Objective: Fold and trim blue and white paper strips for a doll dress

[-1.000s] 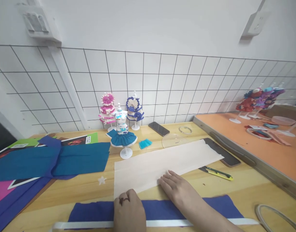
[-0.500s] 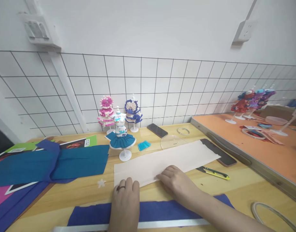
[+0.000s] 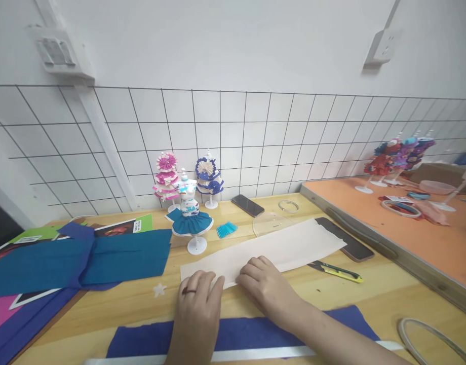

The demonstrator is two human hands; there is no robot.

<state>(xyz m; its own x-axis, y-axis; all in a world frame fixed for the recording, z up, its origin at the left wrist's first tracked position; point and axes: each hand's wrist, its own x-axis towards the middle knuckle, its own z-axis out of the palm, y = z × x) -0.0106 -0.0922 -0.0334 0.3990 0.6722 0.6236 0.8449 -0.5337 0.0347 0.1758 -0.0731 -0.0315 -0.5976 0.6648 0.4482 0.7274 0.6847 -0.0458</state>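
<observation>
A long strip of cream crepe paper (image 3: 282,248) lies slantwise on the wooden table. At its near left corner, my left hand (image 3: 200,299), with a dark ring on one finger, has bent fingers and the thumb closed on the near edge. A little to the right, my right hand (image 3: 265,289) grips the same edge with its fingers pressed together; its thumb is hidden. Under my wrists lies a dark blue crepe strip (image 3: 240,332), crossed by a narrow white strip (image 3: 263,353). A small mannequin in a teal skirt (image 3: 193,223) stands beyond my left hand.
Pleated turquoise paper (image 3: 227,229), a phone (image 3: 248,205) and a clear disc (image 3: 269,223) lie behind the strip. Yellow thread snips (image 3: 339,272) and another phone (image 3: 349,241) are to the right. Teal paper (image 3: 130,256) covers booklets at left. An orange table (image 3: 400,223) adjoins.
My left hand has gone from lying flat to bent fingers at the strip's near edge. My right hand has shifted slightly left, closer to it. The near edge is now slightly turned up.
</observation>
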